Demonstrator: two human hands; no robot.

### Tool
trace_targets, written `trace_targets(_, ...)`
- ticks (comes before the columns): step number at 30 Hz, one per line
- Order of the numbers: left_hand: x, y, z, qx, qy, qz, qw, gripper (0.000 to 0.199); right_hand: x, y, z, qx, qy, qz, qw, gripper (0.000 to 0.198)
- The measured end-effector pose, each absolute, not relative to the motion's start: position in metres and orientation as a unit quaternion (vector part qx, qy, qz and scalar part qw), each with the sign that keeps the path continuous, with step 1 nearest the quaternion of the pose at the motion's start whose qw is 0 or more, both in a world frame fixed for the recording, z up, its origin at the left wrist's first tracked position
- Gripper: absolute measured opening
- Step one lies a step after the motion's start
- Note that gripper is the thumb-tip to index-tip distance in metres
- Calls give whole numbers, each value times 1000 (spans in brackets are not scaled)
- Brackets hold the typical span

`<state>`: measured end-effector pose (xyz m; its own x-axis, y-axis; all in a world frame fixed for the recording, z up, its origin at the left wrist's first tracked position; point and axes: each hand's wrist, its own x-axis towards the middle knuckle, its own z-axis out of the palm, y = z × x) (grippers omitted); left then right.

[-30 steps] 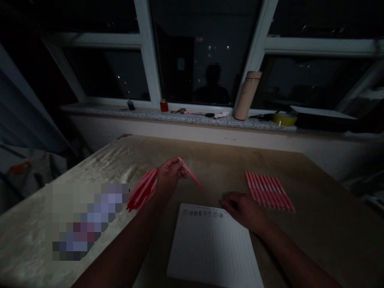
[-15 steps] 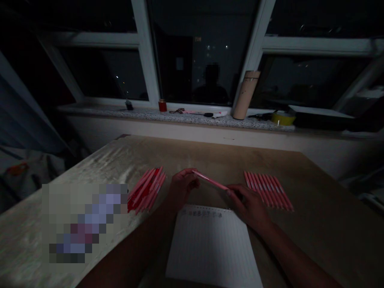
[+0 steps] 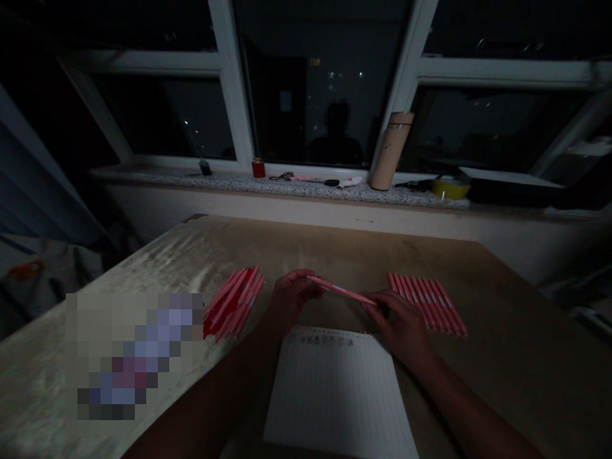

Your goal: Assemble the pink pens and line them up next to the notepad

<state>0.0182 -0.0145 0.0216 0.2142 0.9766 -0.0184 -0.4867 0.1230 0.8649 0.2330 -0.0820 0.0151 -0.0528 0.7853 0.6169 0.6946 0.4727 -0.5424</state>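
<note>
A slim pink pen (image 3: 342, 291) is held up between my two hands, above the top edge of a lined notepad (image 3: 337, 395). My left hand (image 3: 292, 294) pinches its left end with fingers closed. At the lower right end, my right hand (image 3: 399, 322) grips it between thumb and fingers. To the left lies a loose heap of similar pink pens (image 3: 234, 303) over something red. On the right, several more pink pens (image 3: 428, 303) lie side by side in a neat row. Handwritten marks run along the pad's top line.
The brown table (image 3: 306, 245) reaches to the wall under a window. On the stone sill (image 3: 229, 183) stand a beige flask (image 3: 392, 152), a small red jar (image 3: 258, 167) and a yellow tape roll (image 3: 450, 188). A blurred-out bluish item (image 3: 153, 344) lies on the left of the table.
The pen has turned slightly in my fingers and its right end now sits a little lower and further right. The heap, the row and the notepad have stayed in place.
</note>
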Motion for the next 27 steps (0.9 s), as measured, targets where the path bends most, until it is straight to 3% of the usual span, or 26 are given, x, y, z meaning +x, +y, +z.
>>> trace_targets(7, 19, -12, 14, 424, 357, 531, 641, 18, 236, -78, 11, -523, -703, 40, 481, 14)
trace_targets(15, 19, -16, 20, 422, 344, 537, 645, 27, 238, -77, 12, -529, -702, 49, 474, 18)
trace_targets(22, 25, -25, 25, 449, 286, 517, 670, 19, 226, -83, 16, -485, -753, 65, 440, 15)
trace_targets(27, 32, -32, 27, 515, 316, 464, 648, 27, 218, -87, 17, -456, -788, 93, 402, 14)
